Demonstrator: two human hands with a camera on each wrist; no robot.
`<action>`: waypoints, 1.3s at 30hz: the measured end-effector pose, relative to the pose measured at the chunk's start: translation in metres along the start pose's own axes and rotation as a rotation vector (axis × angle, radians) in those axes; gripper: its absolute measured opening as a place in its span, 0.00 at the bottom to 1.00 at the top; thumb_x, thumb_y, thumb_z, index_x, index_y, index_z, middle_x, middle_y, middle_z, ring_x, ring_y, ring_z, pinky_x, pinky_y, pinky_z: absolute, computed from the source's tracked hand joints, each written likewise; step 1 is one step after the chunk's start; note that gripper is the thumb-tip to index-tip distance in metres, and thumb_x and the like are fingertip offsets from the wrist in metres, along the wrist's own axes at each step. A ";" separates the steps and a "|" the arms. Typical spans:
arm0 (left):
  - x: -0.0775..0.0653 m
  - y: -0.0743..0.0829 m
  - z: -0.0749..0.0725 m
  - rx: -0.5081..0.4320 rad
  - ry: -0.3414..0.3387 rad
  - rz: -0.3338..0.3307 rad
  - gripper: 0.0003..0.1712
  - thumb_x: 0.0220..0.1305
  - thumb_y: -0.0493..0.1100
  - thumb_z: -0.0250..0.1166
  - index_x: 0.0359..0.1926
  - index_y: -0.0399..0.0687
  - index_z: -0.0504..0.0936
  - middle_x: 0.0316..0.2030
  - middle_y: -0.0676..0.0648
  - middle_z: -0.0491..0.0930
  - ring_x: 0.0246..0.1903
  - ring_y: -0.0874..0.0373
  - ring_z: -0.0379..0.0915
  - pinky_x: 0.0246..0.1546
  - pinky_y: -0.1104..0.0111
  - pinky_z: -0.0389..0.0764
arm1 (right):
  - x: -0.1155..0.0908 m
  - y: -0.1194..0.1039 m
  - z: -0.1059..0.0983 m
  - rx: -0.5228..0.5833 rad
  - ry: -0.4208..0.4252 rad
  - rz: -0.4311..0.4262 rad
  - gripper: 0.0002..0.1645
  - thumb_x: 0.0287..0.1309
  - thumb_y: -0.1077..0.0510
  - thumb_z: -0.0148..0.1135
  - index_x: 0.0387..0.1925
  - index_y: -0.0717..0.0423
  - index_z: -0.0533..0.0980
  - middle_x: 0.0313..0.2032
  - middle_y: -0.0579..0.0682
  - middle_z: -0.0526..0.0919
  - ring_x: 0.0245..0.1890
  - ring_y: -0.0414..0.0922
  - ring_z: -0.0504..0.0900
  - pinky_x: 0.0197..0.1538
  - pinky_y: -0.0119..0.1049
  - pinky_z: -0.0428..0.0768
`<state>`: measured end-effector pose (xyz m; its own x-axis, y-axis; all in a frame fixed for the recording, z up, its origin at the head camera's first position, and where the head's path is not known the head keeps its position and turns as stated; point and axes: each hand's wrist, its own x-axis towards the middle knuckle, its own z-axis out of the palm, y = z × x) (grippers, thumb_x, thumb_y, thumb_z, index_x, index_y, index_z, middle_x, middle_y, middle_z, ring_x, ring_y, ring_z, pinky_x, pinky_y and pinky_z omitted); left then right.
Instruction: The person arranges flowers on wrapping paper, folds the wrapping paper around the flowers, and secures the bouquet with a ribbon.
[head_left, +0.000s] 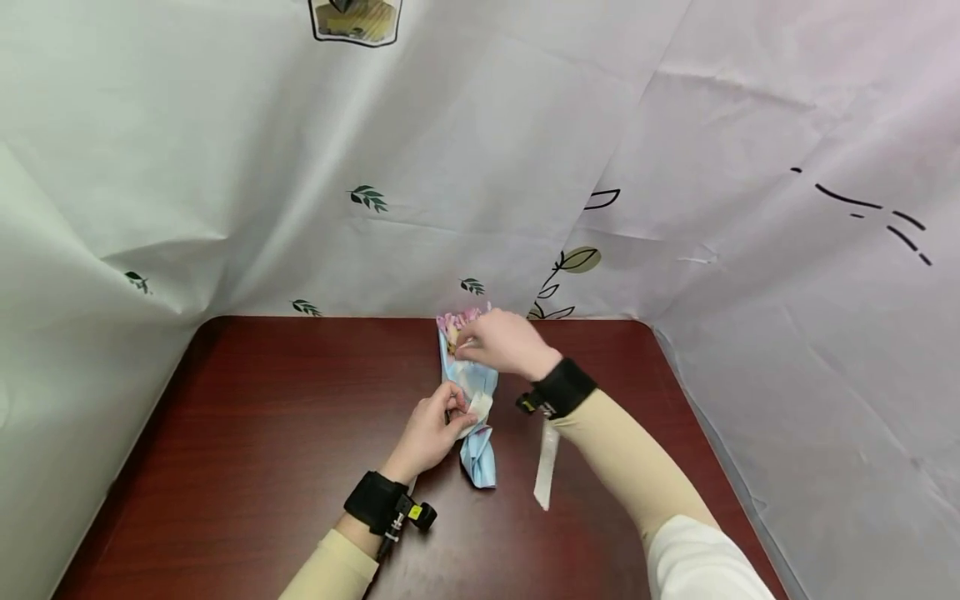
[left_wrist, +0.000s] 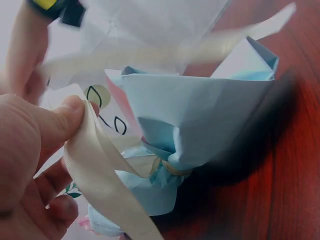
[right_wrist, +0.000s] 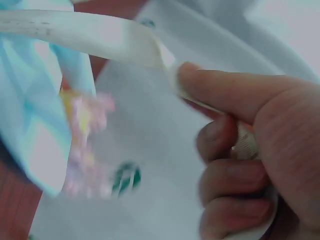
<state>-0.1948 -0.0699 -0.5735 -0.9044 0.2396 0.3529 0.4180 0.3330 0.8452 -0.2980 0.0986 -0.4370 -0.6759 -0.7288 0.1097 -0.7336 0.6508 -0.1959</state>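
Note:
A bouquet wrapped in light blue paper (head_left: 478, 458) lies on the table, its pink flowers (head_left: 452, 320) toward the far edge. Cream ribbon (left_wrist: 95, 167) is wound about the narrow waist of the wrapping. Beside that waist my left hand (head_left: 429, 427) pinches the ribbon between thumb and fingers. Farther up, over the flower end, my right hand (head_left: 506, 342) grips another stretch of ribbon (right_wrist: 100, 36), with thumb and curled fingers around it. A ribbon tail (head_left: 547, 467) hangs below the right wrist. The right hand is blurred in the left wrist view.
The dark red-brown table (head_left: 300, 400) has rounded far corners. Pale sheeting (head_left: 480, 150) with printed leaves surrounds its back and sides. Each wrist wears a black strap (head_left: 375, 502) with a small camera.

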 end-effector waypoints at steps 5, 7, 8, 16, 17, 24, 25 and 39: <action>-0.002 -0.003 0.001 0.038 0.069 -0.019 0.17 0.66 0.37 0.77 0.38 0.51 0.74 0.25 0.60 0.76 0.22 0.68 0.61 0.28 0.71 0.65 | 0.015 -0.021 0.011 0.047 0.006 -0.226 0.15 0.72 0.44 0.71 0.53 0.43 0.89 0.50 0.41 0.89 0.51 0.40 0.84 0.54 0.37 0.80; -0.002 -0.003 0.001 0.049 0.093 -0.028 0.17 0.65 0.37 0.78 0.38 0.51 0.74 0.26 0.61 0.78 0.22 0.69 0.62 0.28 0.71 0.66 | 0.008 -0.019 0.010 0.116 0.071 -0.219 0.17 0.73 0.45 0.70 0.57 0.45 0.88 0.56 0.45 0.86 0.60 0.44 0.80 0.66 0.42 0.75; -0.002 -0.004 0.001 0.054 0.104 -0.028 0.18 0.64 0.37 0.78 0.37 0.51 0.74 0.26 0.61 0.78 0.22 0.69 0.62 0.28 0.70 0.66 | 0.002 -0.016 0.010 0.145 0.113 -0.190 0.18 0.72 0.44 0.70 0.58 0.45 0.87 0.58 0.45 0.85 0.64 0.45 0.78 0.69 0.44 0.73; -0.002 -0.005 0.003 0.099 0.126 -0.043 0.19 0.64 0.39 0.79 0.36 0.53 0.73 0.18 0.62 0.65 0.19 0.69 0.58 0.26 0.69 0.62 | -0.063 0.015 0.038 0.487 0.055 0.077 0.25 0.66 0.45 0.76 0.58 0.53 0.86 0.52 0.48 0.88 0.40 0.50 0.84 0.44 0.46 0.83; -0.002 -0.005 0.004 0.107 0.125 -0.044 0.19 0.64 0.40 0.79 0.36 0.54 0.73 0.18 0.62 0.64 0.19 0.69 0.58 0.26 0.69 0.61 | -0.068 0.017 0.043 0.516 0.029 0.108 0.27 0.65 0.45 0.77 0.59 0.54 0.85 0.53 0.48 0.88 0.44 0.52 0.86 0.47 0.48 0.83; 0.002 -0.003 0.007 0.145 0.127 -0.002 0.19 0.63 0.44 0.80 0.35 0.55 0.73 0.18 0.61 0.62 0.18 0.68 0.58 0.25 0.69 0.61 | -0.086 0.018 0.069 0.632 0.018 0.183 0.24 0.63 0.45 0.79 0.56 0.48 0.86 0.44 0.40 0.88 0.44 0.50 0.87 0.42 0.40 0.84; 0.003 -0.004 0.007 0.150 0.127 -0.001 0.19 0.63 0.44 0.80 0.35 0.55 0.73 0.18 0.62 0.62 0.19 0.68 0.59 0.25 0.69 0.61 | -0.086 0.018 0.071 0.629 0.025 0.184 0.22 0.63 0.46 0.79 0.55 0.48 0.86 0.41 0.39 0.88 0.40 0.48 0.86 0.38 0.36 0.83; 0.003 -0.007 -0.008 0.098 0.047 0.010 0.15 0.68 0.37 0.76 0.45 0.53 0.78 0.36 0.54 0.82 0.38 0.56 0.79 0.41 0.58 0.78 | -0.080 0.014 0.078 0.593 0.121 0.216 0.03 0.69 0.52 0.74 0.42 0.45 0.89 0.33 0.36 0.87 0.30 0.40 0.80 0.34 0.34 0.78</action>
<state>-0.2008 -0.0789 -0.5754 -0.9020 0.2017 0.3817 0.4317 0.4185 0.7991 -0.2490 0.1493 -0.5240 -0.8328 -0.5425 0.1102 -0.4394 0.5268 -0.7276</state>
